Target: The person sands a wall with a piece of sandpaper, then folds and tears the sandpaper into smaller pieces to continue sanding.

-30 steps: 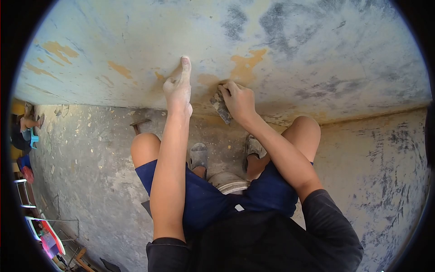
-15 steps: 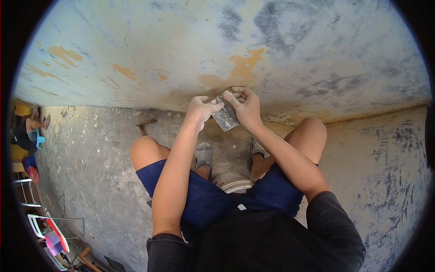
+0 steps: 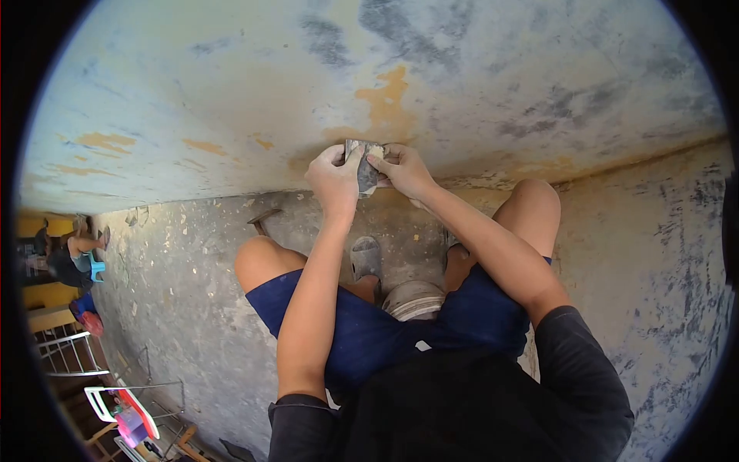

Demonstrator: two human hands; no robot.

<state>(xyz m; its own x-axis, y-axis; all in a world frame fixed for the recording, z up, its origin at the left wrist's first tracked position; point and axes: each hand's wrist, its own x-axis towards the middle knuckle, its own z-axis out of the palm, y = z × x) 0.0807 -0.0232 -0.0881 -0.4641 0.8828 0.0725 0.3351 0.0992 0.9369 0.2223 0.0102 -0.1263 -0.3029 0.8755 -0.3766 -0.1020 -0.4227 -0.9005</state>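
Bare concrete floor (image 3: 177, 308) runs beneath the squatting person, blue shorts (image 3: 362, 331) nearest, a pale bucket rim (image 3: 414, 296) between the knees. Farther out, at twelve o'clock of the bucket, the left hand (image 3: 332, 179) and right hand (image 3: 400, 171) both pinch a folded sandpaper sheet (image 3: 363, 171) against the patchy wall (image 3: 385, 77). It looks light, limp and gritty, best gripped by its folded edges.

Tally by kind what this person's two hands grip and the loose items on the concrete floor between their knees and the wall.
Folded grey sheets of abrasive paper, held by both the left hand and right hand: 1
Grey slip-on sandals: 2, one mostly hidden
Hammers with rusty heads: 1
Round grey buckets: 1
Total: 5
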